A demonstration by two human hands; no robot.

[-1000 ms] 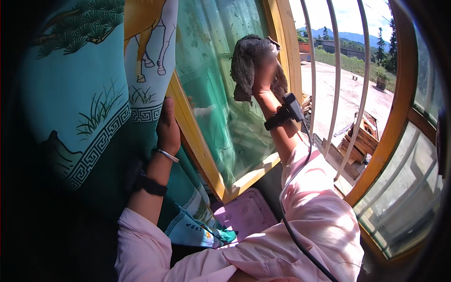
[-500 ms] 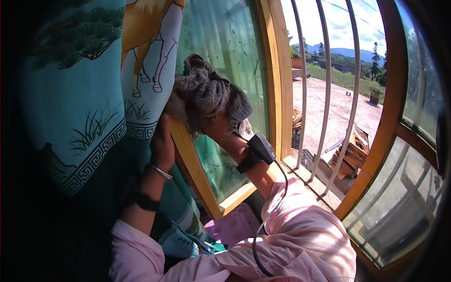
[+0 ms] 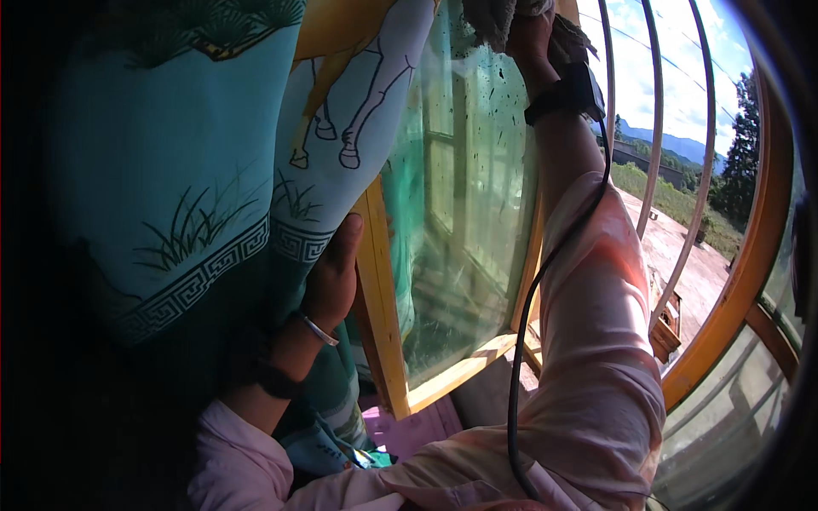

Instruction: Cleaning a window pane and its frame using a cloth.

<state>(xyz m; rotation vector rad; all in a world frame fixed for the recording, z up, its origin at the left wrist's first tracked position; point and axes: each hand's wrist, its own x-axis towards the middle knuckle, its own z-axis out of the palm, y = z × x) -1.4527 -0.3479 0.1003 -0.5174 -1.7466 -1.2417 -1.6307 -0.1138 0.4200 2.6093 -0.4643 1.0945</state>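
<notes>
A wooden-framed window sash (image 3: 383, 324) with a dirt-specked glass pane (image 3: 464, 247) stands swung inward before me. My left hand (image 3: 335, 277) grips the sash's near wooden edge, its thumb on the near side and its other fingers mostly hidden behind the wood. Stretched up to the top of the view, my right hand (image 3: 530, 41) holds a grey-brown rag (image 3: 492, 21) high by the far side of the pane. The rag is partly cut off by the picture's top edge, and most of the right fingers are hidden.
A teal curtain (image 3: 204, 128) printed with a horse and grass hangs at left, beside my left hand. Metal bars (image 3: 656, 111) cross the window opening at right. Another glazed sash (image 3: 724, 417) stands far right. Something pink (image 3: 417, 426) lies below.
My right hand has carried the rag up and right, from the near edge of the sash toward the top of the far side. My left hand stays at the near edge.
</notes>
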